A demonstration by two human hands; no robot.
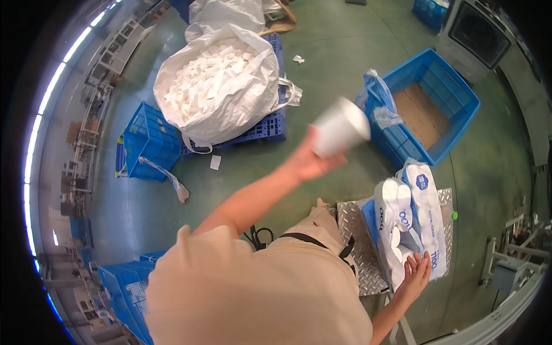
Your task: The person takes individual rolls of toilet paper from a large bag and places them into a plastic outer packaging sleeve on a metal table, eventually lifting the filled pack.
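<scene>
**Roll held up, pack steadied**

Beyond the left hand (307, 164) lies a big white sack (218, 86) of rolls. Right hand (415, 275) rests open-palmed against the wrapped pack (411, 221). Left fingers clamp a blurred white roll (340, 127), raised.

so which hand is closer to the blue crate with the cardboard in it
Left. The left hand, gripping a white roll, is raised just left of the blue crate; the right hand rests on the plastic-wrapped pack, well below it.

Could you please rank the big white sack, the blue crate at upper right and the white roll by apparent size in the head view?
1. Big white woven sack of white pieces
2. Blue plastic crate at upper right
3. White roll in the left hand, though nearness to the camera enlarges it.
</scene>
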